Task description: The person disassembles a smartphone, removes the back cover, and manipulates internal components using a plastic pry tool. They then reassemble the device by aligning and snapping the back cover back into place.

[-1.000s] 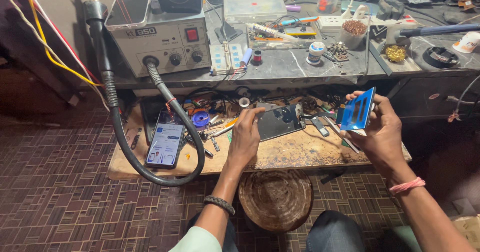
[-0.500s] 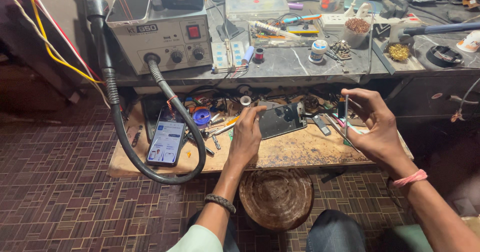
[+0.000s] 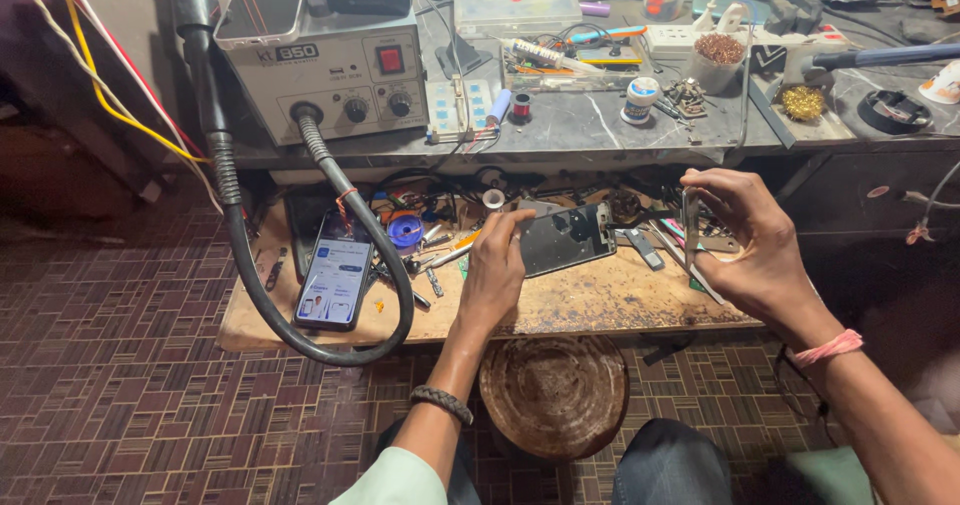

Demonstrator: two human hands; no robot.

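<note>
My left hand point(image 3: 497, 270) rests on the low wooden board point(image 3: 600, 305), its fingers pressing the left edge of an opened dark phone body point(image 3: 568, 237) that lies flat there. Held up to the right of it, my right hand point(image 3: 752, 247) grips a thin flat phone part point(image 3: 703, 227) edge-on to the camera, its inner side with small parts showing. A pink band circles my right wrist and a dark beaded one my left.
A lit phone point(image 3: 334, 279) lies at the board's left inside the loop of a thick black hose point(image 3: 300, 340) from the grey rework station point(image 3: 335, 75). Small tools and screws litter the board. A cluttered shelf point(image 3: 600, 125) runs behind. A round rusty stand point(image 3: 553, 392) sits below.
My right hand has turned the thin part from its blue face toward me to edge-on and lowered it slightly. My left hand has stayed on the phone body.
</note>
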